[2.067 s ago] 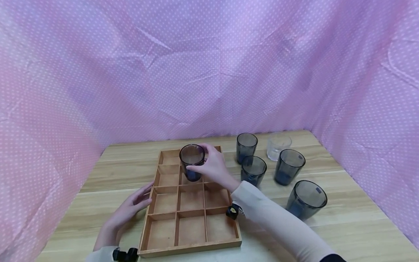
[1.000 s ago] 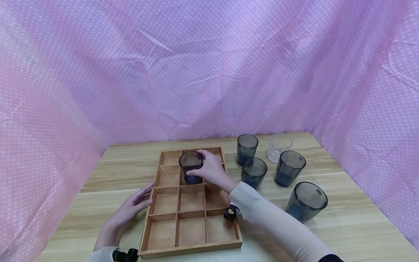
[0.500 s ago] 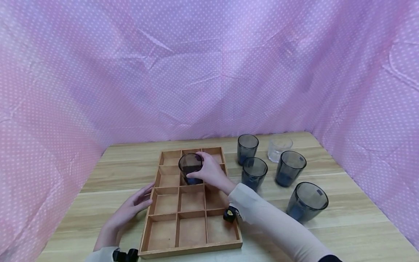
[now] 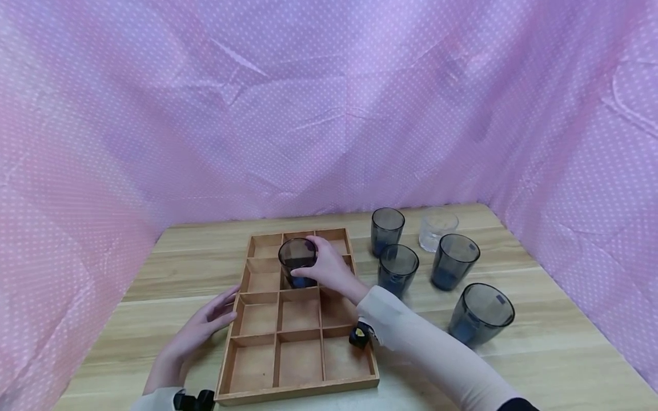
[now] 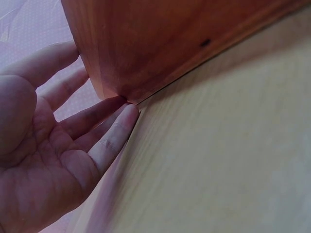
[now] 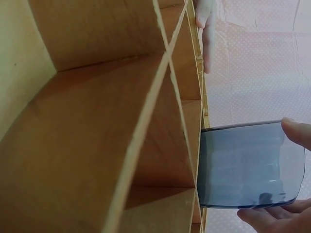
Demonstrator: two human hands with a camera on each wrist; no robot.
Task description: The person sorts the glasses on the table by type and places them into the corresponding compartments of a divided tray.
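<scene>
as the right hand [image 4: 331,268] grips it, the drinking glass [image 4: 290,258] shows see-through smoky grey walls, a dark round rim and a bluer base. it is near the center of the head frame, upright, at the middle compartment of the wooden tray's [image 4: 300,391] second row from the top; whether it touches the compartment floor, i cannot tell. it lies just left of the right hand, whose thumb and fingers are clamped on its sides. at lower right of the right wrist view it looks pale blue-grey. at lower left of the head frame, the left hand [image 4: 208,321] touches the tray's left side, fingers apart. four more smoky glasses [image 4: 454,264] and a clear glass [image 4: 437,230] stand on the counter [image 4: 555,337] at right.
</scene>
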